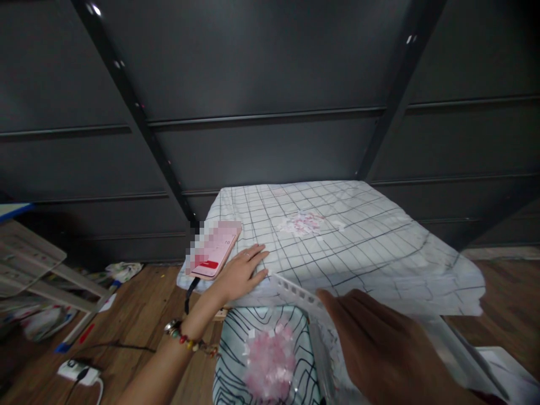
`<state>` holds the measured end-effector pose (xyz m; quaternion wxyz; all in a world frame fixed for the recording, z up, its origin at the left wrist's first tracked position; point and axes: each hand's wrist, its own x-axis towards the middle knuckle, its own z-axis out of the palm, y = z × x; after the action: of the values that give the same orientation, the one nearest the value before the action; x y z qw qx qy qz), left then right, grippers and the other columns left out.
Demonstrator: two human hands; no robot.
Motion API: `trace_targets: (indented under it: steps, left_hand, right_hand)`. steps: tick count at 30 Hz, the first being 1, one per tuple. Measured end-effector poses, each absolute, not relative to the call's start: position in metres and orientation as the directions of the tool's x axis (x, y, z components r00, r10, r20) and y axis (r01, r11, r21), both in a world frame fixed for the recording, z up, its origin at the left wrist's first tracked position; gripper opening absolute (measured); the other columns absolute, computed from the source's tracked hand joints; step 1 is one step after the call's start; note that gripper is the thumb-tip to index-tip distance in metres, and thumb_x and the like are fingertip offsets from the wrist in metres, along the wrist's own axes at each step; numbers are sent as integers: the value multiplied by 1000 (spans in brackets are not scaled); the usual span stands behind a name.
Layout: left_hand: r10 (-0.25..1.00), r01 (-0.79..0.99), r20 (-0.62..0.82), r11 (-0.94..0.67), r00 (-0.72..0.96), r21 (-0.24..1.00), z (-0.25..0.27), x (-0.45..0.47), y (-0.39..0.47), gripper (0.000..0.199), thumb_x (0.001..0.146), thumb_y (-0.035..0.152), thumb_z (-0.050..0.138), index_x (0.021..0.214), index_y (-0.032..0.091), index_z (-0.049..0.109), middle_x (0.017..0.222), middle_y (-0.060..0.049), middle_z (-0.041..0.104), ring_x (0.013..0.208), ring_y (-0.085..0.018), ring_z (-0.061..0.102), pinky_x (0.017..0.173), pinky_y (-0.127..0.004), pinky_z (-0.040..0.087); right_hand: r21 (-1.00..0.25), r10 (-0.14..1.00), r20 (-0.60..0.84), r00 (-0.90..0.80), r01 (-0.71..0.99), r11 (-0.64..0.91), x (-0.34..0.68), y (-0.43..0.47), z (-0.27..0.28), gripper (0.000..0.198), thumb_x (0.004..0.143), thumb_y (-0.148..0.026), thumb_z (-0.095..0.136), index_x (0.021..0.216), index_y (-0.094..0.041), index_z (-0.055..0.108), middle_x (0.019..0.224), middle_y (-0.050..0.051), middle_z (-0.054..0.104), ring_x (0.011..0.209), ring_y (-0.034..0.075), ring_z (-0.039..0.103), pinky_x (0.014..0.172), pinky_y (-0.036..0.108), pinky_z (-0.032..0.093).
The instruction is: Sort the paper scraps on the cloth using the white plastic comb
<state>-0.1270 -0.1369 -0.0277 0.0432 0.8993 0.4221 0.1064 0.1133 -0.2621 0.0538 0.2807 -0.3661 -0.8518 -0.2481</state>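
My left hand [244,273] lies flat on the near edge of the white checked cloth [363,247], its fingers apart and nothing in it. Just beyond its wrist is a pink phone [217,250] with a lit screen. My right hand [371,332], closed and a little blurred, grips the end of a white plastic strip with square holes [295,289]; the hand hides the rest of that piece. A small heap of pink and white slips [306,223] lies on the cloth. Below sits a blue-green container with black lines [230,343], holding small clear and pink packets [270,363].
Behind the table stands a dark panel wall [261,152]. On the wooden floor at left are a power strip [79,372] with cables and a pale frame or rack [54,264]. A white box [506,363] is at lower right.
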Motion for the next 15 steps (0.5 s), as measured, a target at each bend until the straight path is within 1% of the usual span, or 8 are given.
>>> trace_targets:
  steps: [3,6,10,11,12,13,15]
  left_hand:
    - [767,747,168,-641,619,176,-29,-127,-136,43,95,36,40,133,16,42,144,-11,39,134,-24,32,109,-41,29]
    - [762,739,176,-647,623,186,-29,-127,-137,44,95,36,39,133,16,42,143,-12,39,133,-24,33,108,-42,31]
    - [764,743,178,-645,621,178,-29,-127,-138,44,95,37,39,133,15,43,143,-12,39,133,-24,33,108,-41,30]
    - [765,745,178,-644,619,174,-29,-127,-138,44,95,37,39,133,15,43,143,-12,39,133,-24,33,109,-40,30]
    - [765,746,179,-644,619,171,-29,-127,-138,44,95,37,39,133,15,42,143,-12,39,133,-23,33,109,-40,30]
    - [764,746,182,-644,619,168,-29,-128,-139,44,95,38,39,133,15,42,144,-11,39,133,-23,33,109,-40,30]
    - [761,744,190,-647,620,167,-28,-128,-139,44,95,38,39,134,16,41,144,-11,38,133,-23,33,108,-40,31]
  right_hand:
    - [191,483,635,-602,729,657,115,-269,57,39,71,2,37,98,-11,62,65,7,65,58,16,58,49,26,50]
    - [200,478,651,-590,741,641,126,-263,62,37,74,0,38,101,-12,61,66,7,66,59,16,59,52,27,50]
    - [202,534,671,-515,819,537,150,-243,68,27,85,-9,38,101,-12,59,63,4,63,52,15,57,47,26,46]
    - [212,540,690,-482,848,486,158,-237,68,25,87,-13,38,100,-12,59,61,4,61,47,14,54,42,26,42]
    - [220,554,694,-460,868,445,166,-231,69,24,88,-16,38,97,-13,59,62,4,62,48,15,55,42,27,41]
    - [214,556,706,-439,880,423,174,-226,69,24,89,-18,36,95,-15,59,66,6,65,54,17,59,45,28,43]
    - [196,591,702,-399,905,378,189,-217,69,25,90,-21,36,94,-15,60,72,8,68,61,21,63,51,32,46]
